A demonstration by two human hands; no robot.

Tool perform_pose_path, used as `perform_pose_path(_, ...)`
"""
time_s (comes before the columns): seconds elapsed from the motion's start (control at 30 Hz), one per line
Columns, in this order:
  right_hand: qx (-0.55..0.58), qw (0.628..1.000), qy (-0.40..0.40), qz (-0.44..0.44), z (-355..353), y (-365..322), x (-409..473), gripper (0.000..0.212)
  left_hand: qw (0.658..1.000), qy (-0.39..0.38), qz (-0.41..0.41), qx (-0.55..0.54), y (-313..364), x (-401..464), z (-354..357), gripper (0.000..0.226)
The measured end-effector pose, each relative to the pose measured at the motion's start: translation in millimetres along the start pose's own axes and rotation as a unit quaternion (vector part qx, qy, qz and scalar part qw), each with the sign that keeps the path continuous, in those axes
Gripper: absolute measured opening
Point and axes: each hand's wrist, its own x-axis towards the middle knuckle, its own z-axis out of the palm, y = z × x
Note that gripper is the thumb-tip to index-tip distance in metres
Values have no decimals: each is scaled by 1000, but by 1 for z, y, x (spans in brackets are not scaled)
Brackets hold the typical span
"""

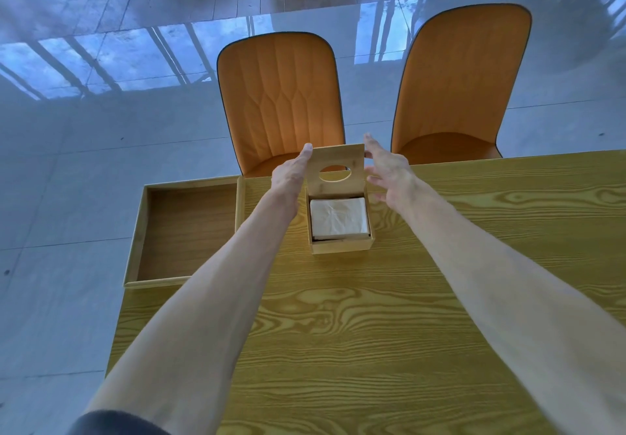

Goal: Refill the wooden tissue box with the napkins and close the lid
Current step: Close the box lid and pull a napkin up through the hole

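With white napkins [338, 218] loaded in the square wooden tissue box [341, 245], the left hand [291, 174] gripped the raised round-holed wooden lid [337, 169], the right hand [389, 174] hovered unclenched beside it, and lowering it evenly seemed best.

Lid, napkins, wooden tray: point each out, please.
lid [352, 158]: head view, upper right corner of the raised panel.
napkins [338, 216]: head view, top sheet's middle.
wooden tray [186, 228]: head view, bare floor.

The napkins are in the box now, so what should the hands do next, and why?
Probably swing the lid down toward the person until it covers the wooden tissue box. The napkins already lie inside, the lid stands upright at the far edge, and the left hand and right hand are at its two sides.
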Motion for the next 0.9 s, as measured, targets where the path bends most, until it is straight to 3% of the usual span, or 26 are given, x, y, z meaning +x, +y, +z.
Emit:
perform_pose_path(0.37,34,999,-14,18,-5,10,1,79,999,-5,-30,-21,-2,-4,7,53)
perform_pose_path(0.53,27,995,-79,53,-14,20,-1,87,999,-19,-35,-30,-9,-6,3,63)
perform_pose_path(0.9,50,992,-112,-4,-25,43,-14,85,997,-66,20,-25,-37,-12,-9,69)
